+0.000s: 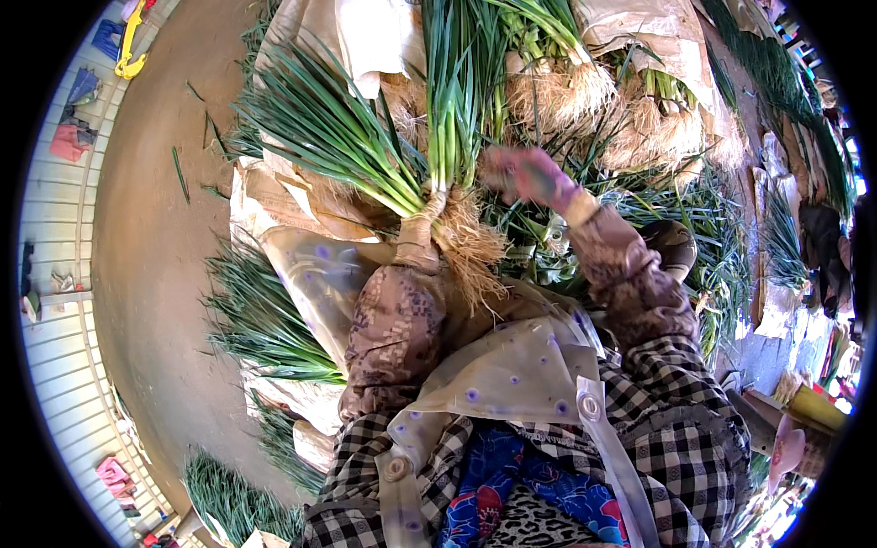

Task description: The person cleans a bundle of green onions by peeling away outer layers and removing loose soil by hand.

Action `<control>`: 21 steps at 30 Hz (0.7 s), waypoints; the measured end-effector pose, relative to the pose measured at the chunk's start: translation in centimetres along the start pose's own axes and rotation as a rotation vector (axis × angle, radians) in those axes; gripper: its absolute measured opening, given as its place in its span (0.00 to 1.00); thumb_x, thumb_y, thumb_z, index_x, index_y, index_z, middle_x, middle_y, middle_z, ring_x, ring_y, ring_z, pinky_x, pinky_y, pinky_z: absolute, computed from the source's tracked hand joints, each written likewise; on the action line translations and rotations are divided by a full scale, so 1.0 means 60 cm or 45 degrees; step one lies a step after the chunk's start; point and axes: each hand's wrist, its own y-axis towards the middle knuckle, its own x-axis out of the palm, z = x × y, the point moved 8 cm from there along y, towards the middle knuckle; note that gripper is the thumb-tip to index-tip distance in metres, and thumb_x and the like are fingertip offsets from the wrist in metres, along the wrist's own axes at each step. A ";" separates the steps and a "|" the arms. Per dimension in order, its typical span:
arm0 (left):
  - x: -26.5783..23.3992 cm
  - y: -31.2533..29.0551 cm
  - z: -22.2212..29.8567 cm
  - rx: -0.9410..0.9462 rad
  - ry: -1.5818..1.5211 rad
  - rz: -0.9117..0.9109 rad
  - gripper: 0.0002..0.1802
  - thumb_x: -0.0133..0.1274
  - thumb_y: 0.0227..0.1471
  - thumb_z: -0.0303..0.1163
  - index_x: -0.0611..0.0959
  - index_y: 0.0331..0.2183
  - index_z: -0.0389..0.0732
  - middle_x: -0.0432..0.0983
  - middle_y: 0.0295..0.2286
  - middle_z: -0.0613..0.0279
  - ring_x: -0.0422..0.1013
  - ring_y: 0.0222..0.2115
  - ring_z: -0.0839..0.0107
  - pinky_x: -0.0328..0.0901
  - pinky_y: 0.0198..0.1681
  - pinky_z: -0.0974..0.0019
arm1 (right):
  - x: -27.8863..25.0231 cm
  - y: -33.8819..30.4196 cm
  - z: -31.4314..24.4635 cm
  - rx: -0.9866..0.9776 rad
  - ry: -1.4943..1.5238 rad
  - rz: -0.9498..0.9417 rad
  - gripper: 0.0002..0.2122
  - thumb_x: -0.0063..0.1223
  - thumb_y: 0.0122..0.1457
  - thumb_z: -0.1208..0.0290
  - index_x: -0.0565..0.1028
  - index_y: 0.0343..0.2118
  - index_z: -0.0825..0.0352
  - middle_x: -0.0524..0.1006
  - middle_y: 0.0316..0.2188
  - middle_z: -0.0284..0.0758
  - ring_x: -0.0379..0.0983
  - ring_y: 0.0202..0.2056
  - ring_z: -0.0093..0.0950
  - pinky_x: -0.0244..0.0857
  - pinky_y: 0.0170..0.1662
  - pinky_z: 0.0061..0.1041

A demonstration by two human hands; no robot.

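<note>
My left hand [424, 217] is closed round the lower stems of a bunch of green onions [445, 137], just above their stringy pale roots [470, 236]. The long dark green leaves fan away from me, part to the upper left and part straight ahead. Right of the bunch, my right hand [530, 175] is raised and smeared by motion. Its fingers are too blurred to show whether they hold anything. Camouflage-patterned sleeves cover both forearms, and a clear dotted plastic apron [498, 384] lies across my lap.
More rooted bundles [571, 91] lie beyond my hands, among brown paper sheets [639, 32]. Loose leaves [703, 247] are heaped at the right. Another green pile [265, 315] lies by my left elbow. Brown floor [164, 274] stretches to a pale wall [59, 365] at the left.
</note>
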 end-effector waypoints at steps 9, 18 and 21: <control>0.024 -0.076 -0.001 0.158 0.130 0.191 0.07 0.55 0.43 0.30 0.77 0.25 0.36 0.70 0.12 0.64 0.60 0.05 0.77 0.52 0.04 0.76 | -0.080 0.144 0.014 0.523 -0.456 0.855 0.13 0.53 0.48 0.68 0.70 0.34 0.72 0.73 0.23 0.36 0.69 0.23 0.26 0.66 0.29 0.23; 0.009 -0.030 -0.026 -0.042 0.133 0.457 0.17 0.59 0.39 0.40 0.77 0.22 0.34 0.65 0.10 0.62 0.58 0.03 0.71 0.52 0.04 0.71 | -0.024 -0.054 0.016 0.295 0.608 0.820 0.09 0.50 0.52 0.69 0.71 0.31 0.70 0.72 0.23 0.32 0.70 0.24 0.25 0.65 0.28 0.22; -0.074 0.020 -0.041 0.177 -0.071 0.192 0.19 0.57 0.41 0.43 0.77 0.22 0.35 0.66 0.11 0.61 0.60 0.05 0.71 0.54 0.06 0.69 | 0.046 -0.093 -0.061 0.219 0.548 0.819 0.09 0.50 0.52 0.70 0.71 0.32 0.71 0.72 0.23 0.34 0.71 0.26 0.26 0.67 0.31 0.25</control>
